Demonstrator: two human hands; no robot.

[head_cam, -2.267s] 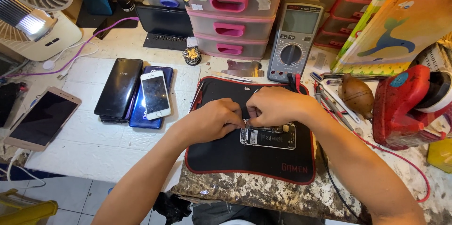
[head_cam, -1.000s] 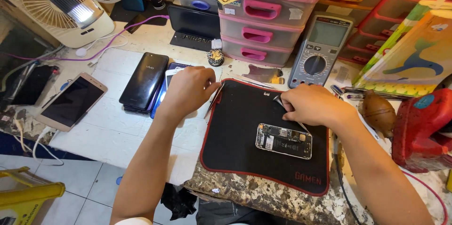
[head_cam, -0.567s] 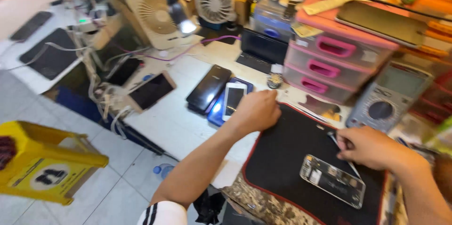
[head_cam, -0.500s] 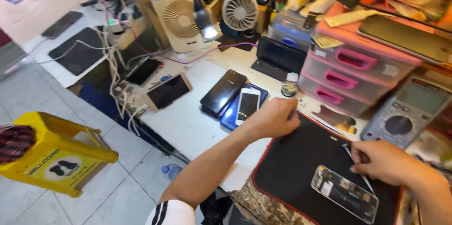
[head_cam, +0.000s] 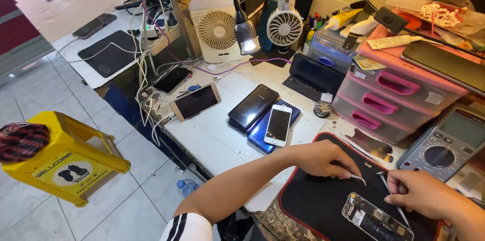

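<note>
My left hand (head_cam: 323, 157) rests on the black work mat (head_cam: 313, 205) and pinches a small thin metal piece at its fingertips. My right hand (head_cam: 422, 193) grips metal tweezers (head_cam: 386, 188) whose tips point up and left over the mat. An opened phone (head_cam: 376, 217) with its circuit board exposed lies on the mat just below and between both hands. The lower edge of the phone is cut off by the frame.
Several phones (head_cam: 268, 117) lie on the white bench left of the mat. Pink drawer units (head_cam: 399, 94), a multimeter (head_cam: 444, 145), a gooseneck lamp (head_cam: 245, 34) and two small fans (head_cam: 217, 29) stand behind. A yellow plastic stool (head_cam: 65, 160) stands on the tiled floor at left.
The view swung left and pulled back, revealing floor and stool. My left hand left the phones and came back onto the mat beside my right hand, now pinching a small piece.
</note>
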